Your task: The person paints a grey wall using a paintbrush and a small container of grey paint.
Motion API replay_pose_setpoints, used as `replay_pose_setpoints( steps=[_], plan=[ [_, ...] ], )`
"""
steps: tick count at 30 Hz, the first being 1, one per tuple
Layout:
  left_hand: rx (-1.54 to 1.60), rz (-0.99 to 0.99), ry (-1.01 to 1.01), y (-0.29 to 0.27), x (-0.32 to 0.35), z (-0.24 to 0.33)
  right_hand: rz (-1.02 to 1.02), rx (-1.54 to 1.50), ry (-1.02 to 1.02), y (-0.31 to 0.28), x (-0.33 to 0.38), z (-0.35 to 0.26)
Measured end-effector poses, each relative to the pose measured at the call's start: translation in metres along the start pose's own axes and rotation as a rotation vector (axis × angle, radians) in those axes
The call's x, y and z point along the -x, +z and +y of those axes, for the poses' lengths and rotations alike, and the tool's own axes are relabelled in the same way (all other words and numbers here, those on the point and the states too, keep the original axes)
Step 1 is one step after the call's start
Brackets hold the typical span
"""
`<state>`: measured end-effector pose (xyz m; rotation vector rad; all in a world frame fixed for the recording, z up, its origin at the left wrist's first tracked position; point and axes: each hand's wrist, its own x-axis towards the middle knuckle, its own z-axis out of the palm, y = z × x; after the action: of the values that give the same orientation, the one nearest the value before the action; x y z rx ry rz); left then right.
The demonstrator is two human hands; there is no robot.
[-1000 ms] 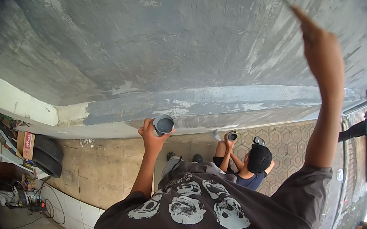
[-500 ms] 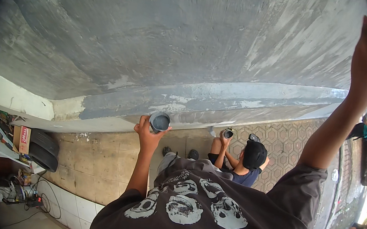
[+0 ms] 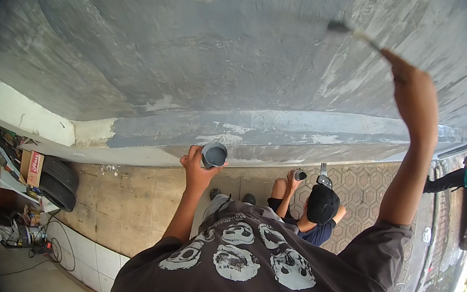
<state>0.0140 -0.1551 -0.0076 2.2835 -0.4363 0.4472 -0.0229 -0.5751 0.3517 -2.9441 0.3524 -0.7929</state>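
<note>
**Brush up on the grey surface, paint cup held low**

The right hand [image 3: 412,91] is raised high, its fingers closed around the handle of a paintbrush [image 3: 353,33]. The bristles sit beyond the fingertips, up and to the left of them, against the grey painted surface [image 3: 211,52]; whether they press on it or hang just off it cannot be told. The left hand [image 3: 199,168] holds a small grey cup [image 3: 214,155], fingers wrapped round its side, the open mouth facing the surface and grey paint showing inside. The cup is at the fingertips, near the pale ledge [image 3: 283,135] where bare patches show through the grey.

Beyond the left hand, past the cup, a second person in a black cap [image 3: 322,203] crouches on the patterned tile floor [image 3: 361,183], holding a small can [image 3: 300,175]. 2 tyres [image 3: 59,183] lie well off to the left of the left fingers.

Judged from here, 2 risks stand out. The cup looks tipped, so paint could spill over the rim toward the crouching person. With the right arm stretched so far, the brush could also drip or slip in the grip.
</note>
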Motion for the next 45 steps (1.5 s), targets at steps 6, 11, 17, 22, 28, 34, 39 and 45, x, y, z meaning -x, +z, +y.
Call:
replay_pose_setpoints(
  steps=[6, 11, 17, 22, 28, 34, 39, 45],
  plan=[
    [0.011, 0.014, 0.045, 0.006, -0.009, 0.004, 0.877, 0.191, -0.099, -0.058, -0.019, 0.024],
    [0.031, 0.024, 0.003, 0.007, -0.01, 0.01, 0.319, 0.065, 0.01, -0.04, -0.018, 0.018],
    [0.018, 0.038, 0.022, 0.005, -0.006, 0.005, -0.207, 0.057, -0.183, -0.021, 0.004, 0.01],
    [0.029, 0.033, 0.037, 0.004, -0.011, 0.006, 0.587, 0.109, -0.025, -0.059, -0.027, 0.014],
    [0.017, 0.029, 0.032, 0.003, -0.015, 0.008, 0.629, 0.059, 0.125, -0.079, -0.037, 0.005],
    [0.013, 0.022, 0.01, -0.003, -0.014, 0.008, -0.106, 0.058, -0.154, -0.028, 0.01, -0.053],
    [0.003, 0.015, 0.02, -0.006, -0.015, 0.009, -0.329, -0.072, -0.292, -0.023, 0.001, -0.103],
    [0.003, 0.045, 0.027, -0.016, -0.013, 0.014, 0.378, -0.104, -0.527, -0.025, -0.078, -0.161]
  ],
)
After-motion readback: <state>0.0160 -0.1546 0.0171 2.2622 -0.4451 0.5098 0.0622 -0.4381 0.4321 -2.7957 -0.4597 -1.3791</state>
